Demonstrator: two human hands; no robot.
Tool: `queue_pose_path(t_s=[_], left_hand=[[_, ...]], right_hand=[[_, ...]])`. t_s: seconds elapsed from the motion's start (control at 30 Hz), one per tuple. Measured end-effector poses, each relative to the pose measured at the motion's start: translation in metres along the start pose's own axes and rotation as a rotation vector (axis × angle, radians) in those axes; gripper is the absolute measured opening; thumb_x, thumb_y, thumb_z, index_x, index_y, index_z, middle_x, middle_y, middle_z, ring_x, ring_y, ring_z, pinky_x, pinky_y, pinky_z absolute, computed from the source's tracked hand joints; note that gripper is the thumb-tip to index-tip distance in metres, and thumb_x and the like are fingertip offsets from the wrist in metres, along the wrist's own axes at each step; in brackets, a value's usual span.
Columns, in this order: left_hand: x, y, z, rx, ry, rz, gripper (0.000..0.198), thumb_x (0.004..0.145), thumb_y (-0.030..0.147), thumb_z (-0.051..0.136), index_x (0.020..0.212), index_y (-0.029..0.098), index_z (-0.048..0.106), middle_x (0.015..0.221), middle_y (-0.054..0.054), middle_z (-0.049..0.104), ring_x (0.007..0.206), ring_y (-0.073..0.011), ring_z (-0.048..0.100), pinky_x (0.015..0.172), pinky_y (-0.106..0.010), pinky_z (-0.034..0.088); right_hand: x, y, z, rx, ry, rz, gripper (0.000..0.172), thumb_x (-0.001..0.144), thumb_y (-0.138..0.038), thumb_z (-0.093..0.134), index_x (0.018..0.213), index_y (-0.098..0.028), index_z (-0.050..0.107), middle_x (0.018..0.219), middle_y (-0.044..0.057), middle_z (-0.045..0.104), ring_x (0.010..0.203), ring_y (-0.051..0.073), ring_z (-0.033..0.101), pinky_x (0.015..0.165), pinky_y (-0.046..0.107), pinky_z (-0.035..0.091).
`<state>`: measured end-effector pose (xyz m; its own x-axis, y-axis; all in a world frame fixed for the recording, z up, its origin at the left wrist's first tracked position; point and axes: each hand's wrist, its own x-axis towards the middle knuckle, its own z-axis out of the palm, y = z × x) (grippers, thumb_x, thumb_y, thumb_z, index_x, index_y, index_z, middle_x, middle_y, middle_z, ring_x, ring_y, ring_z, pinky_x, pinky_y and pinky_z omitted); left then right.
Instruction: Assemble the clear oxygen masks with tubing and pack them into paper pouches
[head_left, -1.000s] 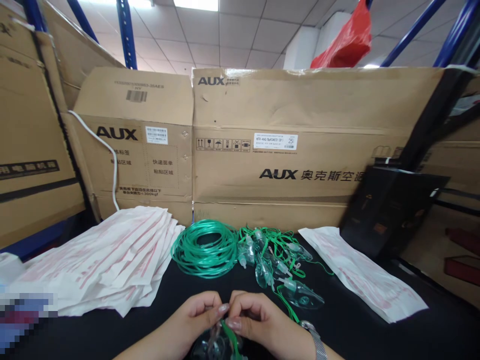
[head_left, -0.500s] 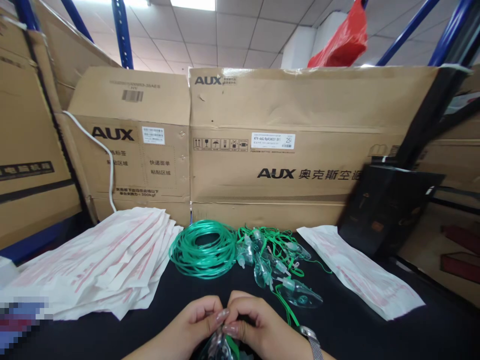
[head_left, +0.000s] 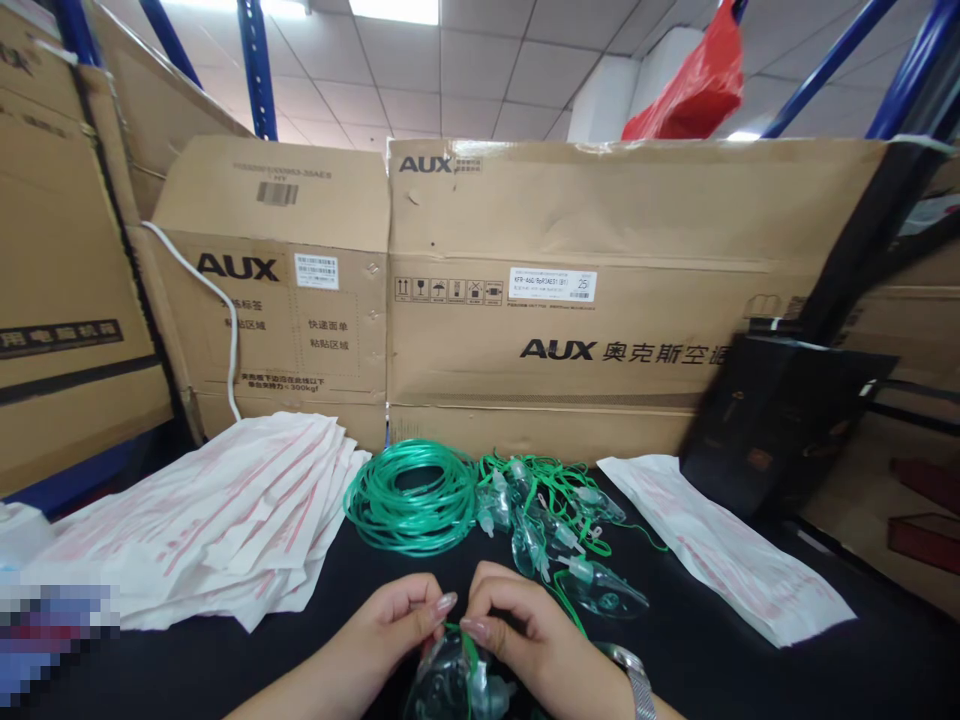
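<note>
At the bottom centre, my left hand (head_left: pixel 405 620) and my right hand (head_left: pixel 521 625) are close together, thumbs and fingers pinched on a thin green elastic strap (head_left: pixel 470 648). Below them is the clear green-tinted oxygen mask (head_left: pixel 439 685) that the strap belongs to, its lower part cut off by the picture's edge. Just beyond my right hand lies another oxygen mask (head_left: pixel 604 588). Behind it several more masks are heaped with tangled green straps (head_left: pixel 559 475). A coil of green tubing (head_left: pixel 367 510) lies to the left of this heap.
A fanned stack of white printed pouches (head_left: pixel 217 520) lies on the left of the black table (head_left: pixel 315 650). One more white pouch (head_left: pixel 739 555) lies at the right, by a black box (head_left: pixel 772 420). Cardboard panels (head_left: pixel 637 210) stand across the back.
My hands have moved slightly apart, and more of the mask and its green strap shows below them. The camera view has shifted a little. The coil and the heaped masks stay put.
</note>
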<state>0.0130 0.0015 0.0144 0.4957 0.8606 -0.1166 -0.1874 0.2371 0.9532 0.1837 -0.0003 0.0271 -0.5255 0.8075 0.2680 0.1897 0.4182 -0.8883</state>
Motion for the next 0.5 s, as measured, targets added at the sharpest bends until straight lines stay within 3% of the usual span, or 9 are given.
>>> queue_pose_path(t_s=[0.13,0.27,0.4,0.5], left_hand=[[0.002,-0.008,0.0,-0.041,0.04,-0.01,0.039,0.062,0.049,0.065,0.058,0.015,0.047,0.053,0.006,0.039,0.052,-0.0079,0.031,0.05,-0.021,0.023],[0.006,-0.017,-0.004,-0.055,0.015,0.011,0.04,0.063,0.052,0.063,0.061,0.015,0.051,0.055,0.004,0.046,0.053,-0.0089,0.038,0.054,-0.022,0.028],[0.008,-0.02,-0.007,0.041,-0.062,0.035,0.036,0.052,0.037,0.076,0.06,0.016,0.048,0.055,0.005,0.05,0.051,-0.0074,0.041,0.051,-0.02,0.028],[0.008,-0.019,-0.007,0.039,-0.027,0.053,0.036,0.05,0.03,0.078,0.061,0.016,0.047,0.057,0.005,0.052,0.053,-0.0076,0.043,0.05,-0.02,0.029]], right_hand=[[0.004,0.007,0.002,0.083,-0.051,0.09,0.032,0.079,-0.043,0.052,0.061,-0.016,0.051,0.067,-0.002,0.043,0.066,0.011,0.041,0.062,0.024,0.033],[0.005,0.012,0.002,0.121,-0.014,0.126,0.034,0.077,-0.045,0.053,0.06,-0.016,0.051,0.065,-0.003,0.042,0.062,0.01,0.039,0.059,0.023,0.031],[0.005,0.013,0.002,0.103,0.02,0.155,0.034,0.076,-0.045,0.054,0.061,-0.015,0.054,0.066,-0.002,0.044,0.064,0.011,0.041,0.061,0.024,0.032],[0.007,0.012,0.002,0.144,0.04,0.179,0.036,0.074,-0.047,0.055,0.059,-0.014,0.055,0.062,-0.003,0.044,0.061,0.01,0.041,0.059,0.024,0.032]])
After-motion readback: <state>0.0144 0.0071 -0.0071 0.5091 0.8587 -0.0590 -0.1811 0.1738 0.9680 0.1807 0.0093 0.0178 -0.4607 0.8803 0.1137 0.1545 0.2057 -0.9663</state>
